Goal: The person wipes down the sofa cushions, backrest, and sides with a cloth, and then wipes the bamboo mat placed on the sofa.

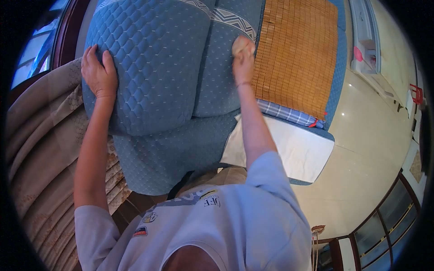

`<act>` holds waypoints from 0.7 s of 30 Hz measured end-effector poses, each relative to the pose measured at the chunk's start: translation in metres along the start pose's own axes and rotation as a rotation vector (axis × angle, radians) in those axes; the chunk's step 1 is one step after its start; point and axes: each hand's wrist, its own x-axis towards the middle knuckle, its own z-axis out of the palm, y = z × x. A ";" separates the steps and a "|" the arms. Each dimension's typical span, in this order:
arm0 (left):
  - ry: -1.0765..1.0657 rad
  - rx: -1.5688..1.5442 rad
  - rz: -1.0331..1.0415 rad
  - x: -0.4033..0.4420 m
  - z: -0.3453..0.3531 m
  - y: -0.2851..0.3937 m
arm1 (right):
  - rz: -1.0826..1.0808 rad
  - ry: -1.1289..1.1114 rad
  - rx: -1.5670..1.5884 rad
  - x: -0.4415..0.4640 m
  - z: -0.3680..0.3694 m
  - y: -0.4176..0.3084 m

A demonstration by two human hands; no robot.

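Note:
My left hand (99, 74) lies on the left edge of the blue quilted sofa cushion (149, 67), fingers spread and holding nothing. My right arm reaches forward over the sofa, and my right hand (244, 67) is closed around a pale beige wad (242, 44), whose kind I cannot make out. The wad rests against the blue sofa cover (219, 72), close to its zigzag-patterned band (233, 21). Just right of that hand lies a brown bamboo mat (296, 54).
A blue checked cloth (285, 112) shows under the mat's near edge, with a white cloth (294, 144) nearer me. Beige curtains (40, 122) hang at the left. A glossy tiled floor (361, 135) and a pale cabinet (389, 49) are at the right.

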 end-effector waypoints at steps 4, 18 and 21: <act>0.017 0.013 0.019 0.001 -0.002 0.005 | -0.154 -0.005 -0.073 -0.113 -0.037 -0.003; -0.023 -0.006 0.021 -0.001 -0.002 0.001 | 0.061 -0.033 0.033 0.108 -0.014 0.070; -0.009 -0.046 0.023 0.001 -0.004 0.005 | -0.090 -0.273 -0.254 0.098 0.029 0.121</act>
